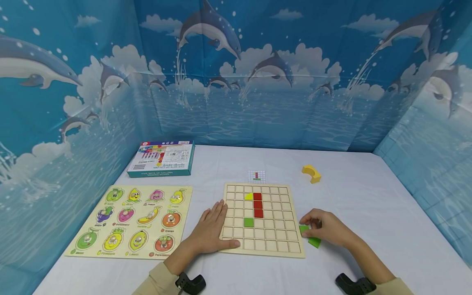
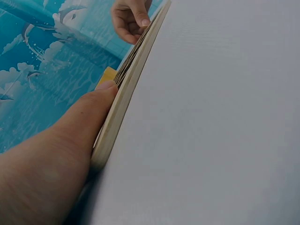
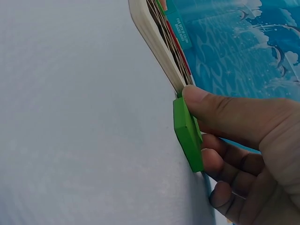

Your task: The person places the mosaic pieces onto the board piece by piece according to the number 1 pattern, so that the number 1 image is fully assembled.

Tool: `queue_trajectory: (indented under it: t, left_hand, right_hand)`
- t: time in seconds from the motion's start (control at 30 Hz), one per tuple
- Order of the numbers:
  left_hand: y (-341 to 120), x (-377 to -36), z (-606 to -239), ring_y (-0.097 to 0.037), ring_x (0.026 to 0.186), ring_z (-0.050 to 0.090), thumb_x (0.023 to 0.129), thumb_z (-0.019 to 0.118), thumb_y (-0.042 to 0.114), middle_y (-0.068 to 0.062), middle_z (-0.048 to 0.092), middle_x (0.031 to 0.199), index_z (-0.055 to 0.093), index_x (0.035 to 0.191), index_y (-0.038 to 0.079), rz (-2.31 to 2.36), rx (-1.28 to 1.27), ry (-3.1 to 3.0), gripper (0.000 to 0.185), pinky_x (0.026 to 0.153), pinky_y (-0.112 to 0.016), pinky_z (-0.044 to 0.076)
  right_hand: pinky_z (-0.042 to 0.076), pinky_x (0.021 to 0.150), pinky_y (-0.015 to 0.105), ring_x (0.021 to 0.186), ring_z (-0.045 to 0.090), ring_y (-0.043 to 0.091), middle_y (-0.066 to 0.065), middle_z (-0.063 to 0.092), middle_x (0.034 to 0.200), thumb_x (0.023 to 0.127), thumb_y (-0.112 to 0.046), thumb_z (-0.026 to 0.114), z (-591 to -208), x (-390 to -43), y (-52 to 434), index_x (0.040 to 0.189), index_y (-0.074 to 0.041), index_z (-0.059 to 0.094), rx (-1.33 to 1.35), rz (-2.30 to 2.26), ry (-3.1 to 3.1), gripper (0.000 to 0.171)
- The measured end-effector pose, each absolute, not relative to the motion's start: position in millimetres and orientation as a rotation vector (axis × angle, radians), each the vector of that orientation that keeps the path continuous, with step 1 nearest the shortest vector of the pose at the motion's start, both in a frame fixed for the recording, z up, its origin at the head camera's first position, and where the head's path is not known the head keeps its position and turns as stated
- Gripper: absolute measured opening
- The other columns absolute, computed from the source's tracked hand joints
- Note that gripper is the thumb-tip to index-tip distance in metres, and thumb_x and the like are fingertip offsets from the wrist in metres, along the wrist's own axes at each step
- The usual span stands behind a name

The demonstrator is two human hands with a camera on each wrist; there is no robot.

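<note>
A wooden grid board (image 1: 274,246) lies on the table. On it are three red squares (image 1: 258,205) in a column, a yellow piece (image 1: 249,196) beside the top one, and a green square (image 1: 248,222) lower left. My left hand (image 1: 212,231) rests on the board's left edge, fingers straight and thumb along the near rim. Just off the board's right edge, my right hand (image 1: 328,227) pinches a green square block (image 1: 303,229) between thumb and bent fingers. Another green block (image 1: 315,242) lies under that hand, close to the first. The right wrist view shows green block sides (image 3: 188,140) below the thumb.
Behind the board lies a small pattern card (image 1: 256,176). A yellow arch block (image 1: 312,173) stands at the back right. To the left are a fruit puzzle board (image 1: 127,241) and a flat box (image 1: 162,159). Dolphin-print curtains (image 1: 236,114) enclose the table.
</note>
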State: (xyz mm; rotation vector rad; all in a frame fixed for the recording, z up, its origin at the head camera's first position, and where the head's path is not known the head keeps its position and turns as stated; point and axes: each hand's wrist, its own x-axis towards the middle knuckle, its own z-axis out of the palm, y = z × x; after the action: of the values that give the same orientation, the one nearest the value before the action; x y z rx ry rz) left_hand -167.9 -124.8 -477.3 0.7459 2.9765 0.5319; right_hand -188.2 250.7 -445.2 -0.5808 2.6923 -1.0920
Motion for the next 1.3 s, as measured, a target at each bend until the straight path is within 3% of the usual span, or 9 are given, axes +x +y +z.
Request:
queue_trajectory:
  t: [0.43, 0.7, 1.3]
  left_hand:
    - [-125.1, -166.4, -474.8, -0.024, 0.140, 0.002, 0.072, 0.043, 0.081, -0.013, 0.005, 0.154, 0.009, 0.148, 0.001, 0.537, 0.750, 2.973, 0.115, 0.108, -0.046, 0.010]
    - [-124.7, -166.0, -474.6, -0.024, 0.140, 0.003, 0.072, 0.042, 0.081, -0.013, 0.005, 0.154, 0.009, 0.148, 0.001, 0.529, 0.755, 2.980, 0.115, 0.108, -0.047, 0.010]
    - [-124.5, -165.7, -473.6, -0.024, 0.140, 0.003, 0.073, 0.043, 0.080, -0.013, 0.005, 0.154, 0.009, 0.148, 0.002, 0.546, 0.755, 2.971, 0.114, 0.108, -0.047, 0.010]
  right_hand:
    - [0.042, 0.055, 0.025, 0.065, 0.048, 0.012, -0.001, 0.054, 0.073, 0.072, -0.024, 0.079, -446.7, -186.8, 248.5, 0.087, -0.013, 0.062, -0.554, -1.117, 2.673, 0.026]
    - [0.045, 0.055, 0.025, 0.065, 0.053, 0.014, 0.000, 0.057, 0.076, 0.082, -0.018, 0.071, -445.1, -186.0, 246.4, 0.087, -0.012, 0.062, -0.491, -1.185, 2.654, 0.011]
    - [0.046, 0.054, 0.025, 0.063, 0.053, 0.015, 0.003, 0.057, 0.077, 0.085, -0.021, 0.068, -440.5, -191.7, 227.9, 0.089, -0.009, 0.062, -0.571, -1.288, 2.594, 0.014]
